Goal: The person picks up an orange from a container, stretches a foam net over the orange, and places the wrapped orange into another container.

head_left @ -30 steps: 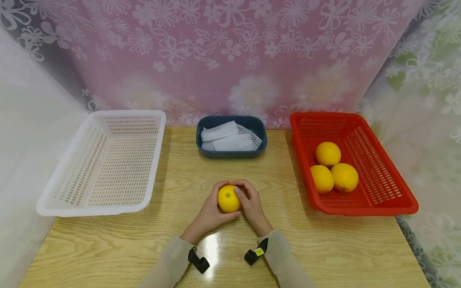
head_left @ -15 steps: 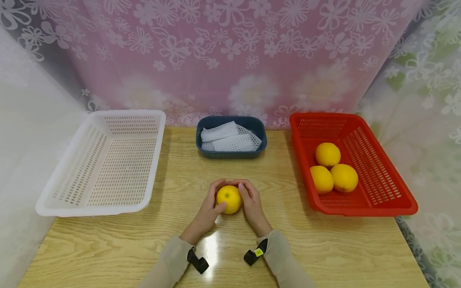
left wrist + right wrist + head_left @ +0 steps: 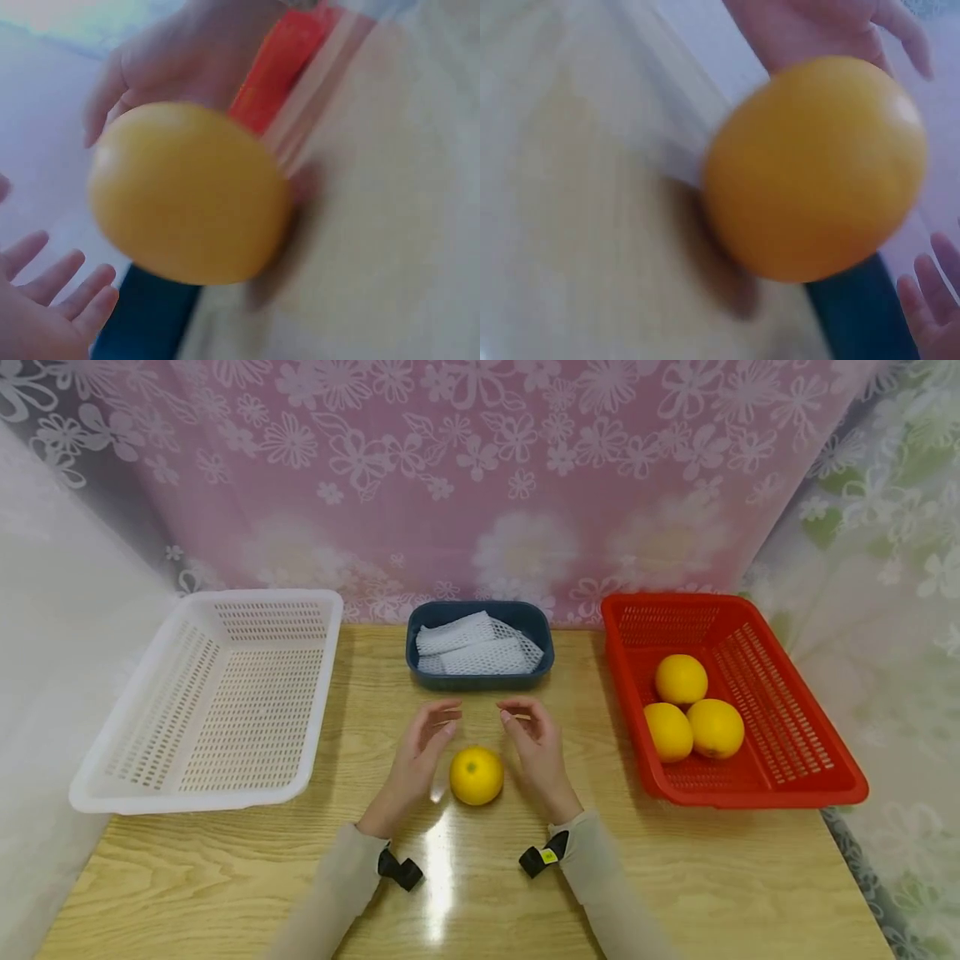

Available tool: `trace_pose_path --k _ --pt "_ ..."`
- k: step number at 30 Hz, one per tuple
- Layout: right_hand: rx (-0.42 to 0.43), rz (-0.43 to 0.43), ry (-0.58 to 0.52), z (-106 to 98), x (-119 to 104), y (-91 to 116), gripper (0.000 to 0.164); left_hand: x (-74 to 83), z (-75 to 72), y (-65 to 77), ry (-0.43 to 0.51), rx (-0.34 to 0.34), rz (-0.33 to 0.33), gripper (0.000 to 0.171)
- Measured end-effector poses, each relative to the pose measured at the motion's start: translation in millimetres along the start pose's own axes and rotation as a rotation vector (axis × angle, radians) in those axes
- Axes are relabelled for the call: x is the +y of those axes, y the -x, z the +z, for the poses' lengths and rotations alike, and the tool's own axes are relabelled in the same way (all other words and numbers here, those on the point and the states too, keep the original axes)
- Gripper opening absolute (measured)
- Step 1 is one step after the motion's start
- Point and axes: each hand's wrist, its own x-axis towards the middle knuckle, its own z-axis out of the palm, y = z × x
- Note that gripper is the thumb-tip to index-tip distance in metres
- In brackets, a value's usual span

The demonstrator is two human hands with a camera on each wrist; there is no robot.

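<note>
A yellow-orange citrus fruit, like an orange, rests on the wooden table between my two hands. To its left is my left hand, fingers relaxed and slightly bent, holding nothing. My right hand mirrors it on the other side, also bare. Both sets of fingertips reach past the orange toward a dark blue bin holding folded white mesh netting. In the left wrist view the orange fills the middle, with the left fingers at lower left. The right wrist view shows the orange large, right fingers at its lower right.
On the left stands a white perforated basket. A red basket on the right holds 3 oranges. Behind everything hangs a pink floral curtain. All of it stands on a wood-grain table.
Both hands have released the orange, spread apart and moved forward toward the blue bin. The orange stays at nearly the same spot on the table.
</note>
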Motion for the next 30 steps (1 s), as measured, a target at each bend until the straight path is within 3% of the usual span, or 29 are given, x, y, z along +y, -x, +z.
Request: trace_pose_path --k 5,9,15,19,25,30 --pt "0.001 -0.076 0.105 -6.9 -8.8 -34.4 0.019 4.2 -9.5 -33.7 -0.213 0.048 0.146 0.021" --pt "0.022 -0.079 0.173 -12.8 -11.7 -58.9 0.021 1.2 -17.2 -59.3 -0.383 0.047 0.188 0.018" --pt "0.034 -0.047 0.299 -16.0 -9.4 -88.8 0.023 -4.0 -23.9 -88.1 -0.586 -0.029 0.103 0.025" --pt "-0.004 0.007 0.382 -16.1 -6.1 -105.0 0.032 -9.2 -24.7 -104.8 -0.715 -0.056 0.044 0.032" --pt "-0.188 0.166 0.646 -13.8 -0.5 -125.2 0.051 -12.4 -23.4 -127.1 -0.901 -0.08 -0.163 0.043" --pt "-0.309 0.259 0.827 -9.4 5.6 -135.6 0.059 -17.6 -19.9 -138.6 -0.906 -0.152 -0.349 0.054"
